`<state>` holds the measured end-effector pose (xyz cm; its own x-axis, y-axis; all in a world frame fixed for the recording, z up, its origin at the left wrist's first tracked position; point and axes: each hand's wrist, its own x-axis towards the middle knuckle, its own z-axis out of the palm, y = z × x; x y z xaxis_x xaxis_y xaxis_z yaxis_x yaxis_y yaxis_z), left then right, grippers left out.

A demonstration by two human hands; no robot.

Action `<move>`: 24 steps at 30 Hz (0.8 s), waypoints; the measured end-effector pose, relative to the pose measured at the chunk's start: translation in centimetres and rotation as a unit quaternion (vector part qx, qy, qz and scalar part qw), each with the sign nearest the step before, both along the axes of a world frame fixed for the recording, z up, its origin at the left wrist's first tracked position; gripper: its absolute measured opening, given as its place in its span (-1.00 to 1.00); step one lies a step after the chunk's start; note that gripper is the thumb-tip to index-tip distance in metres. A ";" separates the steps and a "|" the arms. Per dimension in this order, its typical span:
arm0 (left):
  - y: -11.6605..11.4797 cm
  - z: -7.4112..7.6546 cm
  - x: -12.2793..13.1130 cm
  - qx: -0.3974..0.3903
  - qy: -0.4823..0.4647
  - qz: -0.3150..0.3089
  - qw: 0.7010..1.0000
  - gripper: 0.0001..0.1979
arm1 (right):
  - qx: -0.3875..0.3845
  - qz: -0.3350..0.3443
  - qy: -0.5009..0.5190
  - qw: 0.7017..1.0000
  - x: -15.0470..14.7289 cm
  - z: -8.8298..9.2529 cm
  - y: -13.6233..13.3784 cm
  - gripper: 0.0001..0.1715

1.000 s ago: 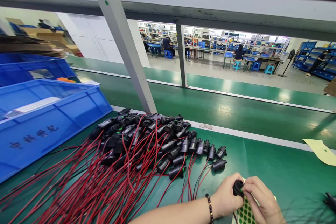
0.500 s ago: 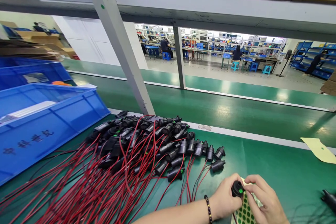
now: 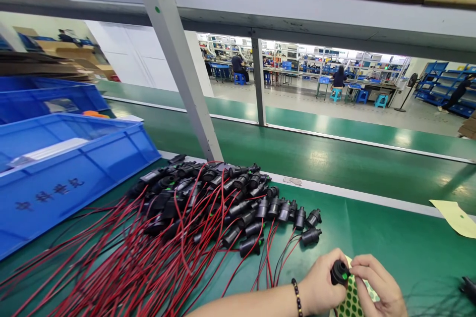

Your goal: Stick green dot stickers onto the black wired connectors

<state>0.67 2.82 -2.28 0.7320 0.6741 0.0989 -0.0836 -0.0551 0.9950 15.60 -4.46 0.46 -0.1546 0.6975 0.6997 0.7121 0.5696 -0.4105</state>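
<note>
My left hand (image 3: 323,285), with a beaded bracelet on the wrist, is closed around a small black cylindrical pump (image 3: 338,272). One end of the pump faces up, and a bright green dot sits near its rim. My right hand (image 3: 379,285) pinches thumb and forefinger together right beside that dot; anything between the fingertips is too small to make out. Beneath both hands lies a pale yellow sheet of green dot stickers (image 3: 349,304), partly covered by them. To the left, a heap of similar black pumps (image 3: 238,208) trails many red and black wires (image 3: 148,267).
A blue bin (image 3: 74,183) stands at the left edge. At right are a pale yellow paper (image 3: 455,218) and another black part (image 3: 468,287). A slanted metal post (image 3: 182,64) and an overhead shelf (image 3: 297,5) frame the bench. Several people sit or stand far behind.
The view has shifted slightly, so the scene sits a little further right. My left hand tilts the pump slightly; my right fingertips stay at its rim.
</note>
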 end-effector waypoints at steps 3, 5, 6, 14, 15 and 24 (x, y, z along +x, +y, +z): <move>-0.1 0.1 0.0 0.006 0.000 -0.002 1.000 -0.75 | 0.001 0.011 -0.010 1.000 0.0 -0.2 0.0 -0.74; -0.1 0.2 0.0 0.008 -0.001 -0.002 1.000 -0.75 | 0.003 0.021 -0.010 1.000 -0.1 -0.7 0.0 -0.73; -0.1 0.2 0.0 0.007 0.000 -0.001 1.000 -0.75 | 0.002 0.022 -0.004 1.000 -0.3 -0.9 -0.1 -0.72; 0.0 0.0 0.2 -0.007 0.009 0.004 1.000 -0.70 | -0.005 0.033 -0.030 0.999 -0.2 -1.4 0.4 -0.65; 0.0 0.0 0.2 -0.012 0.011 0.004 1.000 -0.69 | -0.002 0.040 -0.041 0.998 0.0 -1.1 0.5 -0.64; 0.1 -1.8 0.6 -0.018 0.022 0.030 0.999 -0.70 | 0.027 -0.028 -0.018 0.999 0.2 -0.7 0.3 -0.81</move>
<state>1.22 2.88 -4.10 0.6936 0.7191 0.0416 -0.0368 -0.0223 0.9991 15.78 -4.17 -0.26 -0.1421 0.6673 0.7311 0.7577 0.5486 -0.3535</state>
